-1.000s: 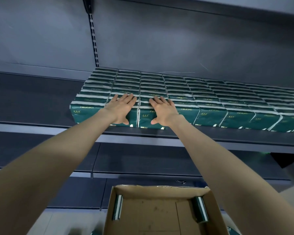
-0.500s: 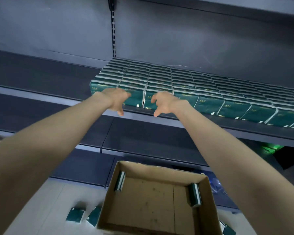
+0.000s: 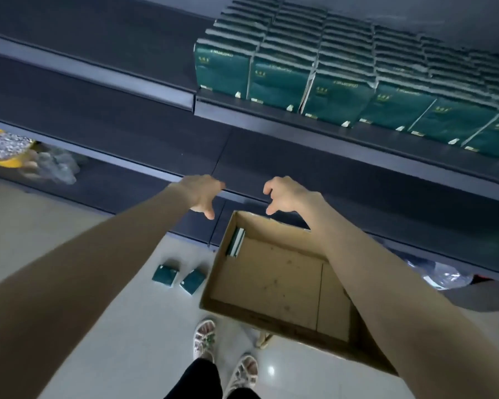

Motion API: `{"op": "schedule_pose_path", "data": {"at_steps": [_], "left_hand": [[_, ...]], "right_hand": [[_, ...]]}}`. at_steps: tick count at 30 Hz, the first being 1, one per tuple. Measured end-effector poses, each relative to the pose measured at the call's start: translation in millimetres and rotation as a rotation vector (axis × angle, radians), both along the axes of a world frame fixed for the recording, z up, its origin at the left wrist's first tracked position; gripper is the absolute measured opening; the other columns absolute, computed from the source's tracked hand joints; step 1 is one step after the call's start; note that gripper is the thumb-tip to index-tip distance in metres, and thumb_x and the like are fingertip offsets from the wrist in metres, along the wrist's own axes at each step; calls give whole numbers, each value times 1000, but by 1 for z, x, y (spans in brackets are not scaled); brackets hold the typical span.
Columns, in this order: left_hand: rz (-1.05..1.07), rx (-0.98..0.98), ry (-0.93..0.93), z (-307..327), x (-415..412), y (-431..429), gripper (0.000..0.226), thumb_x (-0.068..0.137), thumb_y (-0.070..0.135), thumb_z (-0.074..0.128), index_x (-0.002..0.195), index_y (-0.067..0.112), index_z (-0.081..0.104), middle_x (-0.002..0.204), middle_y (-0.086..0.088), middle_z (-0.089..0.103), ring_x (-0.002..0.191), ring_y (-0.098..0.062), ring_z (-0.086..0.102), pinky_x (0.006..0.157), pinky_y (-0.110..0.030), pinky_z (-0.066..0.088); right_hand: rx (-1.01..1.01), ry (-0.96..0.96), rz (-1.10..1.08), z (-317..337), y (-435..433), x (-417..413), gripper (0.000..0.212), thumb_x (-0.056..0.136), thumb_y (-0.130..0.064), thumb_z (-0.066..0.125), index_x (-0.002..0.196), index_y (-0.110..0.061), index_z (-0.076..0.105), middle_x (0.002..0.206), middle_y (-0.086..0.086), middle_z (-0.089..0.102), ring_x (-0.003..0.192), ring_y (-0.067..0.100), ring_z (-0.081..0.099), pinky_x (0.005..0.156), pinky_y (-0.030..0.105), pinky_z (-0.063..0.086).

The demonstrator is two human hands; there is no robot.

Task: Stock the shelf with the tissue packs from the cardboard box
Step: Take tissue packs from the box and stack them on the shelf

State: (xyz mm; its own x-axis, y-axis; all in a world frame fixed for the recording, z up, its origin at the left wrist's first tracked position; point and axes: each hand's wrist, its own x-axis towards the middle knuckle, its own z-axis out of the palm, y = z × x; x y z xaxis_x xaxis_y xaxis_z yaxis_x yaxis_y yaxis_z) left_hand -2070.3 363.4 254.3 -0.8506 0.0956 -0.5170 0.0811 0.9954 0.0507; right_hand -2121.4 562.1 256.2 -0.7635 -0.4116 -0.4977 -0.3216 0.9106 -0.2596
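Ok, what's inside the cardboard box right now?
Inside the cardboard box, one green tissue pack stands on edge against the left wall; the visible floor beside it is bare. The right forearm covers the right side, so anything there cannot be seen.

Rows of packs (image 3: 340, 82) are sitting on the shelf (image 3: 271, 116) at upper right, running from its front edge to the back. A lower shelf (image 3: 300, 165) is lying below it. The box (image 3: 271, 283) is standing on the floor (image 3: 113, 326) before that, with one pack (image 3: 236, 242) standing on edge against its left wall inside. Two more packs (image 3: 165, 275) are lying side by side on the floor just left of the box. The right hand (image 3: 288, 197) is hovering above the box's far edge, and the left hand (image 3: 200, 194) is hovering apart from it, left of the far corner. The feet (image 3: 203, 339) are standing by the box's near side.
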Motion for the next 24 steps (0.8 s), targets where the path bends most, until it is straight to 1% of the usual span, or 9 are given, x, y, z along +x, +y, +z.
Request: {"op": "schedule_pose_path", "data": {"at_steps": [3, 5, 8, 12, 15, 17, 20, 22, 24], "left_hand": [[50, 44, -80, -52, 8, -11, 78, 81, 35, 73, 145, 16, 32, 141, -11, 47, 125, -30, 48, 97, -40, 44], [78, 84, -119, -89, 13, -16, 78, 84, 38, 69, 148, 18, 28, 145, -10, 43, 128, -30, 45, 101, -41, 42], [127, 176, -147, -139, 21, -21, 71, 89, 45, 60, 146, 16, 29, 145, -9, 43, 127, -29, 47, 101, -40, 41], [251, 333, -202, -199, 34, -19, 63, 90, 55, 50, 137, 15, 38, 132, -7, 53, 114, -26, 53, 93, -38, 46], [375, 457, -233, -231, 40, -15, 64, 92, 54, 47, 143, 16, 33, 141, -6, 47, 122, -26, 51, 98, -45, 46], [434, 504, -223, -243, 44, -12, 64, 95, 49, 42, 147, 14, 28, 145, -7, 43, 127, -26, 47, 102, -45, 43], [488, 553, -202, -259, 47, -8, 60, 97, 48, 36, 147, 17, 29, 140, -6, 49, 122, -25, 52, 98, -45, 46], [507, 593, -174, -267, 50, -5, 54, 98, 46, 34, 145, 18, 35, 135, -3, 54, 117, -22, 56, 95, -42, 49], [513, 632, -116, -272, 55, -1, 47, 100, 39, 35, 141, 17, 41, 131, -2, 57, 110, -20, 60, 88, -36, 52]], "right_hand": [[8, -71, -21, -47, -14, 3, 49, 84, -16, 71, 129, -14, 53, 126, 6, 56, 109, 29, 57, 86, 37, 47], [22, -132, -31, -80, -24, 2, 49, 85, -18, 69, 131, -12, 52, 129, 7, 56, 113, 29, 56, 90, 37, 48], [17, -224, -116, -125, -36, 3, 49, 88, -19, 67, 133, -7, 51, 129, 12, 57, 115, 29, 56, 96, 37, 47], [-16, -329, -266, -181, -47, 10, 40, 92, -23, 62, 127, -5, 52, 127, 13, 57, 113, 27, 55, 93, 34, 42], [-83, -389, -418, -220, -58, 16, 45, 94, -23, 59, 134, -8, 47, 135, 11, 52, 122, 26, 51, 98, 33, 40], [-116, -399, -518, -241, -64, 20, 39, 96, -22, 56, 131, -7, 48, 131, 10, 54, 118, 25, 52, 90, 29, 41], [-152, -435, -664, -279, -73, 23, 33, 96, -26, 54, 122, -6, 51, 121, 10, 58, 97, 19, 54, 77, 26, 40], [-153, -456, -744, -309, -76, 25, 39, 94, -32, 58, 121, -6, 52, 119, 11, 60, 95, 22, 58, 73, 29, 44], [-162, -464, -786, -334, -78, 27, 42, 91, -39, 60, 121, -9, 55, 115, 10, 64, 96, 25, 63, 75, 33, 52]]}}
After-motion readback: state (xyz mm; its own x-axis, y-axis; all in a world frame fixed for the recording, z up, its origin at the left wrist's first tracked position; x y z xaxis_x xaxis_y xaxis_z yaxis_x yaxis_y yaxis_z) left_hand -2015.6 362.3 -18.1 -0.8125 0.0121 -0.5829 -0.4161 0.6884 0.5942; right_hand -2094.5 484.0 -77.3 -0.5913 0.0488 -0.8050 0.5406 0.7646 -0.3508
